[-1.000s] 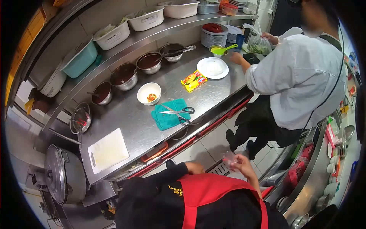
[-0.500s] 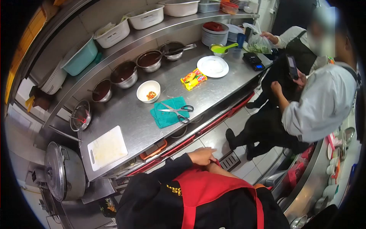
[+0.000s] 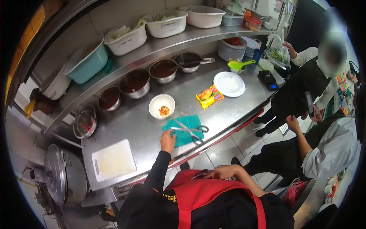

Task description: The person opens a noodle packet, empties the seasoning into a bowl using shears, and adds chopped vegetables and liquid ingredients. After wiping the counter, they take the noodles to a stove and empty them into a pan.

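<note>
My left hand (image 3: pixel 167 141) reaches over the table edge. Its curled fingers grip the left side of a folded teal cloth (image 3: pixel 181 140), close to the blade tips of open scissors (image 3: pixel 187 129). These scissors have black handles and lie across the cloth. In front of my red apron (image 3: pixel 213 187), my right hand (image 3: pixel 223 172) is closed at waist height, by a thin dark thing too small to name. Beyond the cloth stands a white bowl (image 3: pixel 162 106) with chopped red and yellow bits. A yellow-red food packet (image 3: pixel 209 96) lies to the right, beside white plates (image 3: pixel 229 84).
A white cutting board (image 3: pixel 113 160) lies at the left, near a large lidded pot (image 3: pixel 65 175). Several steel sauce bowls (image 3: pixel 134 83) line the back under a shelf (image 3: pixel 160 44) of baskets. On the right are a black scale (image 3: pixel 268 80) and two people, one holding a phone (image 3: pixel 310 104).
My left hand has moved from my waist up to the cloth on the table. My right hand stays by the apron. The view has shifted, and the person nearest me now stands farther right.
</note>
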Available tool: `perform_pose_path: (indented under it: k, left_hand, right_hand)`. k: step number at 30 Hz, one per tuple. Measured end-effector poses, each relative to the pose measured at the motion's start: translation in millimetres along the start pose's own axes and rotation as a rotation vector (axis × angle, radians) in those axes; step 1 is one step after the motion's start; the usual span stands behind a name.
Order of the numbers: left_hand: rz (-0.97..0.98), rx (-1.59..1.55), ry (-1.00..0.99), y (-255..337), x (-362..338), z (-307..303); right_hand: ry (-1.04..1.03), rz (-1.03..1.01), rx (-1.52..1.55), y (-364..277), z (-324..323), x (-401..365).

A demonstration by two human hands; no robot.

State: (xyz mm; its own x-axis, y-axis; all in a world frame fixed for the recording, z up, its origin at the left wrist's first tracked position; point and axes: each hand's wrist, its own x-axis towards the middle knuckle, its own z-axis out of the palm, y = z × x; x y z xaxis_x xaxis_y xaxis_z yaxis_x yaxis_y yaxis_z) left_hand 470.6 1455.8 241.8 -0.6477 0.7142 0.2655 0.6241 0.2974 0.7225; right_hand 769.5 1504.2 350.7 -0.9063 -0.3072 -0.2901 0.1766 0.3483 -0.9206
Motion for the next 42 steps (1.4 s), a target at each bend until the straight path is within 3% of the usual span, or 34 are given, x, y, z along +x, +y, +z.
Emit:
perform_pose_path:
  k: [1, 4, 6, 7, 10, 14, 24, 29, 37, 39, 42]
  left_hand:
    - [0.02, 0.02, -0.02, -6, 4, 2]
    - [-0.012, 0.029, -0.085, -12, 10, 4]
    - [-0.007, 0.026, -0.134, -12, 15, -3]
    - [0.023, 0.023, -0.161, -13, 16, -5]
    - [0.079, 0.055, -0.273, 0, 22, -19]
    - [0.117, 0.081, -0.39, 3, 30, -27]
    - [0.189, 0.121, -0.35, -12, 40, -13]
    - [0.127, 0.022, -0.367, -13, 44, -18]
    - [-0.102, -0.192, -0.269, -14, 39, -44]
    - [-0.281, -0.445, -0.316, -17, 31, -44]
    - [-0.477, -0.862, -0.278, -17, 14, -41]
  right_hand:
    - [-0.074, 0.243, 0.118, 0, -12, 8]
    - [-0.093, 0.137, -0.006, 4, -63, 32]
    - [0.218, -0.15, 0.108, 44, -91, 61]
    - [0.397, 0.115, 0.075, 27, -112, 74]
    - [0.983, 0.293, -0.24, 48, -164, 132]
    - [1.204, 0.451, -0.548, 79, -191, 189]
    - [0.872, 0.668, -0.654, 121, -204, 215]
    - [1.029, 0.598, -0.697, 115, -199, 210]
    - [0.976, 0.51, -0.619, 119, -210, 213]
    - [1.005, 0.466, -0.63, 115, -211, 210]
    - [1.067, 0.201, -0.374, 72, -198, 198]
